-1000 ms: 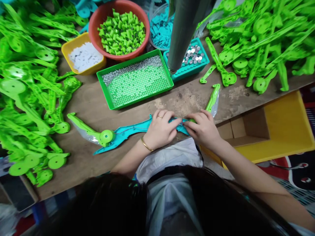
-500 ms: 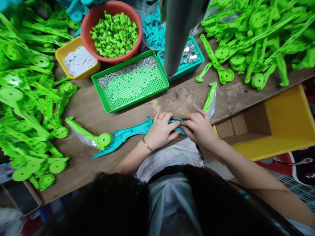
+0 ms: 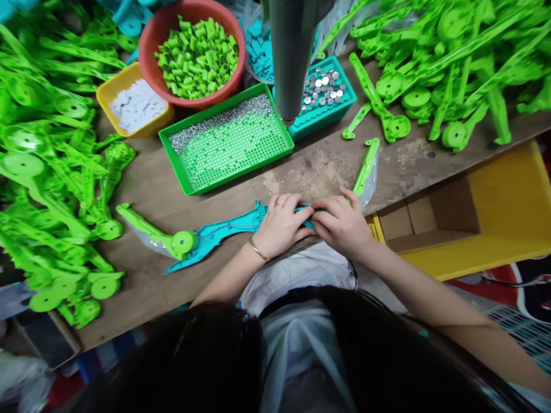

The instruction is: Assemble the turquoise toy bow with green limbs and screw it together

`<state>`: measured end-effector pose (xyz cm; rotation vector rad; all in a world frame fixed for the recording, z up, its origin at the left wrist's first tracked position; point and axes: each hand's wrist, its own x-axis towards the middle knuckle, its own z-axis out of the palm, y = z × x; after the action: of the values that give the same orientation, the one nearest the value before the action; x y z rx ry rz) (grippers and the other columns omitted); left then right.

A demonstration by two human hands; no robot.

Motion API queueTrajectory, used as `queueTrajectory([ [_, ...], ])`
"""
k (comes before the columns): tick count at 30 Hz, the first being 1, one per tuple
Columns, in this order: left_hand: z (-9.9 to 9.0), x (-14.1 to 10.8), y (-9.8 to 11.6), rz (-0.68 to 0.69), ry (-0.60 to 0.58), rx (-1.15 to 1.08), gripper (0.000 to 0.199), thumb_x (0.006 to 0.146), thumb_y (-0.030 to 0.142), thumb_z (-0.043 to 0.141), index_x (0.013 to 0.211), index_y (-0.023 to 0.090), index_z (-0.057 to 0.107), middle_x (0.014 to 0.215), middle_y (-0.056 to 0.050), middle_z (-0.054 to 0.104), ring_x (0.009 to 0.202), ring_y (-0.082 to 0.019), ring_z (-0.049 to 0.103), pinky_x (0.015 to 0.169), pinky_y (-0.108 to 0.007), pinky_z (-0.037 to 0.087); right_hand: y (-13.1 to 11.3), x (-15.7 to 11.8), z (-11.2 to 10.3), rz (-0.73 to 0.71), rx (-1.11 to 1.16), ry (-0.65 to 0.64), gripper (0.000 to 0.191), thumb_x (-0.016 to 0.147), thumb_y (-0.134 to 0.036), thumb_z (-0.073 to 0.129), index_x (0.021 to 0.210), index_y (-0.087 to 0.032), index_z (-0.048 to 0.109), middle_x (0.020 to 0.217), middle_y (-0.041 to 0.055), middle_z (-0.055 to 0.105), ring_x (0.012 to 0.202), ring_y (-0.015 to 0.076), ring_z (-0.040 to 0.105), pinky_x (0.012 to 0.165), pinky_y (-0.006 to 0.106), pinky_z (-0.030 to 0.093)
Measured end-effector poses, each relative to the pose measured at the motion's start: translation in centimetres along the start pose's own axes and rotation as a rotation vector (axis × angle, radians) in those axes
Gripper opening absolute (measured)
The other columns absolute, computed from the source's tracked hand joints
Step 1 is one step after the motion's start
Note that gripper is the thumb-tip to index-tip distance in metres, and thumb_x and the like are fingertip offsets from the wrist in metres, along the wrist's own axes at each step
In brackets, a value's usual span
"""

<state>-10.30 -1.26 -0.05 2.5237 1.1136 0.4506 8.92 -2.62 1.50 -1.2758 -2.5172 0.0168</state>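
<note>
A long blue plastic shell [image 3: 228, 227] lies across the table's front edge, with a thin wire running along it. At its left end sits a green arm with a round hub [image 3: 182, 245] and a clear blade-like part. My left hand [image 3: 282, 226], with a ring and a bracelet, is closed over the shell's right portion. Close beside it, my right hand [image 3: 342, 223] pinches at the same shell's right end; the fingers hide what lies between them. Just beyond my right hand rests another green arm with a clear part [image 3: 367, 172].
Behind the shell stand a green perforated tray [image 3: 228, 183] of screws, a teal basket [image 3: 344, 109] of silver discs, a red bowl [image 3: 146, 57] and a yellow tub [image 3: 103, 97]. Green parts [image 3: 43, 189] heap both sides. A dark metal column [image 3: 293, 63] hangs overhead. A yellow box [image 3: 508, 223] stands right.
My right hand has shifted slightly left, closer to my left hand. The view has moved a little; the shell lies nearly as before, with both hands still on it.
</note>
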Motion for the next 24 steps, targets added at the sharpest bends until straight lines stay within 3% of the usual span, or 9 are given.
queueTrajectory([
  [4, 0.0, 0.0, 0.0, -0.004, 0.009, 0.003, 0.039, 0.088, 0.045, 0.059, 0.114, 0.017, 0.065, 0.115, -0.014, 0.054, 0.109, -0.029, 0.046, 0.099, -0.046, 0.037, -0.3, -0.1, 0.0, 0.008, 0.008, -0.005, 0.01, 0.089, -0.022, 0.055, 0.082, -0.019, 0.062, 0.098, 0.0043, 0.068, 0.093, 0.0174, 0.056, 0.108, 0.042, 0.028],
  [11, 0.2, 0.0, -0.1, 0.001, 0.038, -0.024, 0.042, 0.089, 0.052, 0.052, 0.112, 0.019, 0.065, 0.112, -0.013, 0.055, 0.107, -0.028, 0.047, 0.097, -0.044, 0.038, 0.5, -0.5, -1.9, 0.08, 0.224, -0.227, 0.017, 0.092, -0.029, 0.051, 0.083, -0.024, 0.065, 0.118, 0.0042, 0.064, 0.109, 0.0212, 0.052, 0.112, 0.051, 0.022],
  [16, 0.1, 0.0, -0.1, -0.001, 0.032, -0.065, 0.043, 0.089, 0.052, 0.054, 0.115, 0.02, 0.065, 0.112, -0.013, 0.055, 0.106, -0.028, 0.047, 0.095, -0.044, 0.038, 1.0, -0.8, -0.8, 0.209, 0.172, -0.056, 0.014, 0.091, -0.031, 0.054, 0.093, -0.023, 0.066, 0.108, 0.0045, 0.068, 0.104, 0.0205, 0.056, 0.11, 0.049, 0.024],
  [24, 0.2, 0.0, -0.1, -0.014, 0.028, -0.084, 0.041, 0.089, 0.05, 0.055, 0.114, 0.019, 0.066, 0.114, -0.013, 0.054, 0.107, -0.028, 0.046, 0.096, -0.044, 0.038, 0.7, -0.8, 0.3, 0.098, 0.045, -0.039, 0.015, 0.091, -0.027, 0.053, 0.089, -0.024, 0.067, 0.103, 0.0011, 0.069, 0.099, 0.0192, 0.056, 0.112, 0.047, 0.019],
])
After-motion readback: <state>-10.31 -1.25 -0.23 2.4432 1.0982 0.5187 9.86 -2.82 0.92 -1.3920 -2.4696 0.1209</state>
